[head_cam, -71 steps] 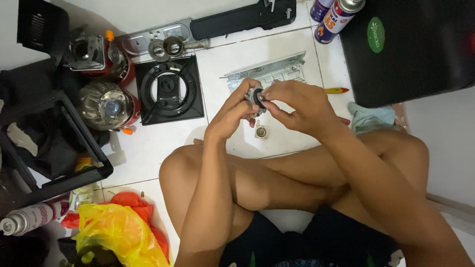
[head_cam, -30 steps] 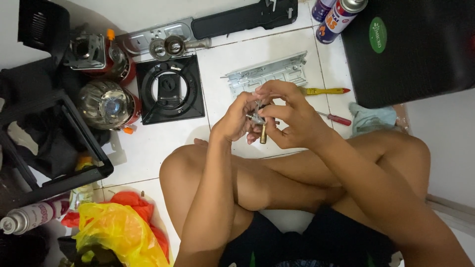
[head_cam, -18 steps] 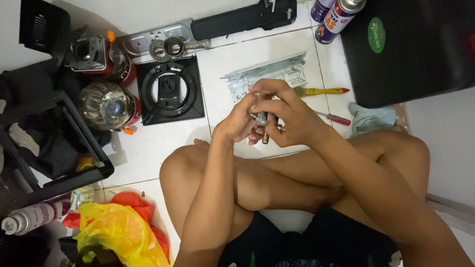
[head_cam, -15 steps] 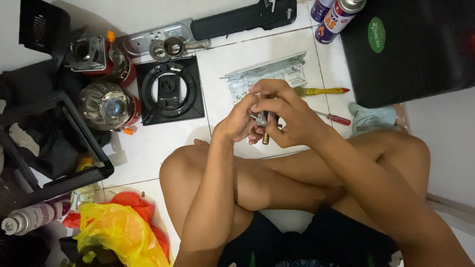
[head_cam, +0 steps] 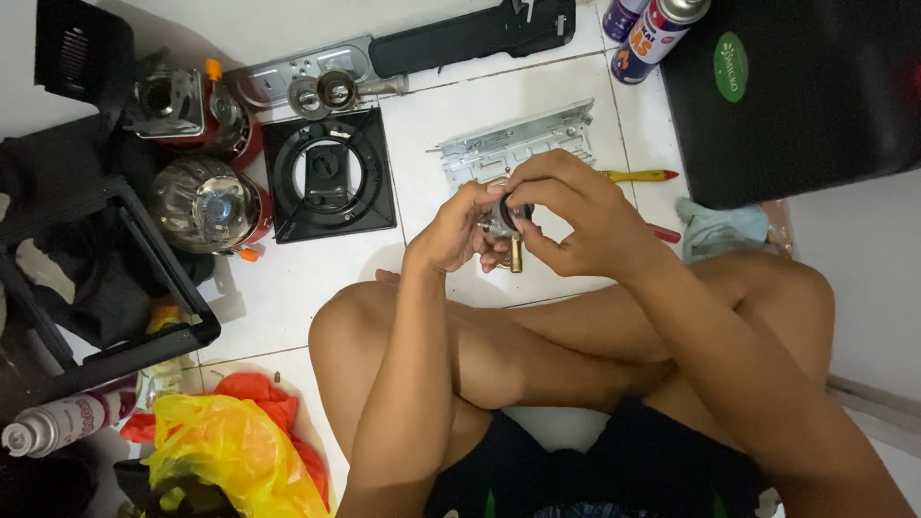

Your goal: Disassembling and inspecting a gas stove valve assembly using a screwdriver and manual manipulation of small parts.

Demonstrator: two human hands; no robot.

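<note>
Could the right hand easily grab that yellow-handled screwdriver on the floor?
Probably yes: the yellow-handled screwdriver lies in the open just beyond the right hand, but that hand would first have to release the small metal part.

Around you on the white tiled floor (head_cam: 317, 278): a black square burner grate (head_cam: 328, 176), two spray cans (head_cam: 648, 29), a yellow-handled screwdriver (head_cam: 638, 176), a grey metal bracket (head_cam: 518, 144), a yellow plastic bag (head_cam: 235, 456) and a black case (head_cam: 806, 86).

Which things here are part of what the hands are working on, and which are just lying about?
In hand:
left hand
right hand
small metal valve part with brass tip, held by both

Lying about:
black burner grate
grey metal bracket
yellow-handled screwdriver
spray cans
yellow plastic bag
</note>
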